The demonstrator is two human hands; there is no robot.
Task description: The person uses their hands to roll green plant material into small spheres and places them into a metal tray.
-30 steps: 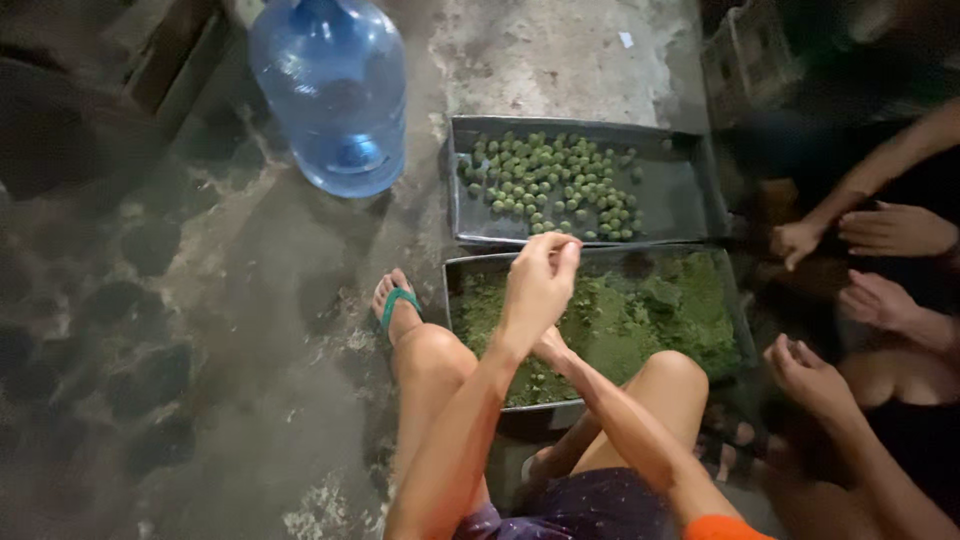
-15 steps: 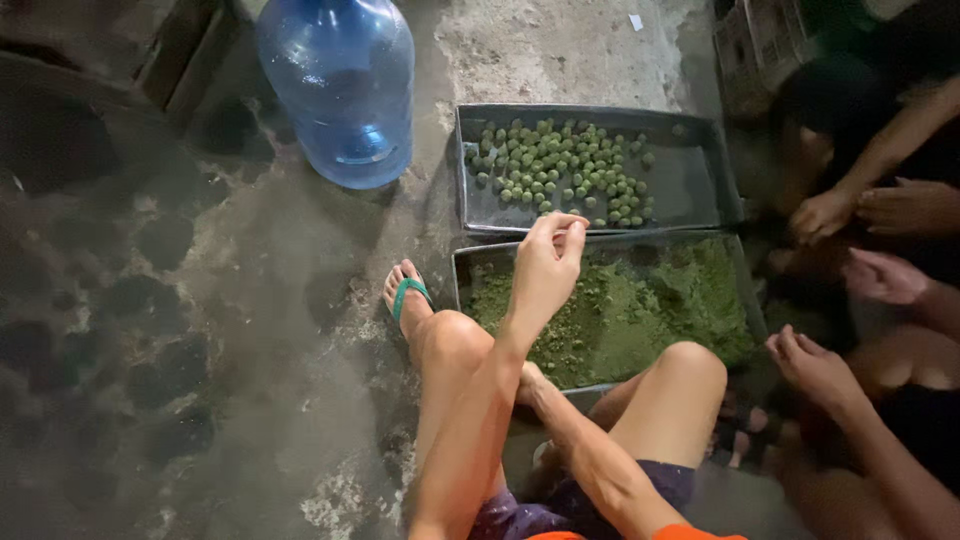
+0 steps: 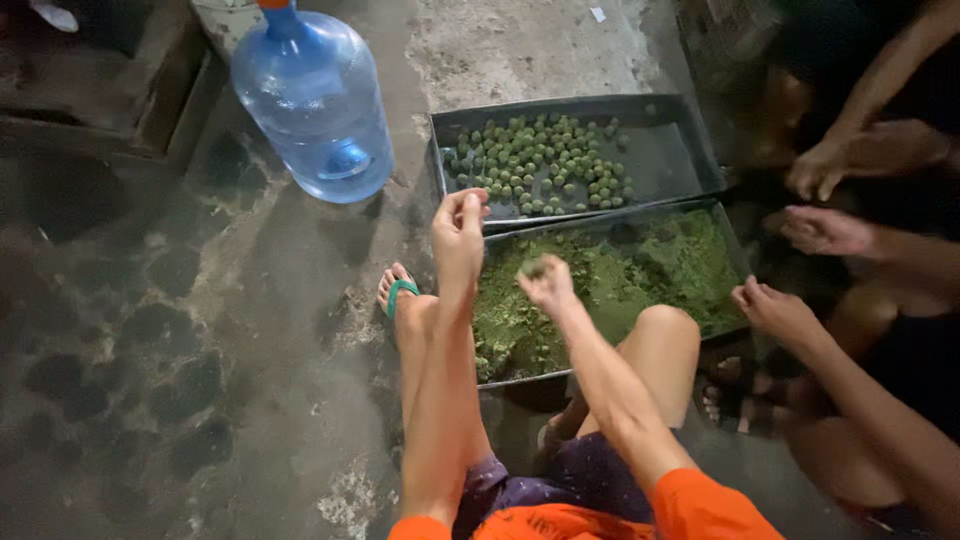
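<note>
Two hands over trays of green paste

The left hand (image 3: 458, 235) reaches forward, fingers pinched together on something too small to identify. The right hand (image 3: 547, 285) is loosely curled around a green lump over the tray of green mash (image 3: 640, 275). Beyond lies a tray of rolled green balls (image 3: 540, 160). Co-workers' hands (image 3: 825, 230) at right are dim and partly cropped.

Floor (image 3: 180, 400): stained concrete | on it: blue water jug (image 3: 315, 105); tray of green balls (image 3: 670, 165); tray of green crumbs (image 3: 615, 285)
</note>
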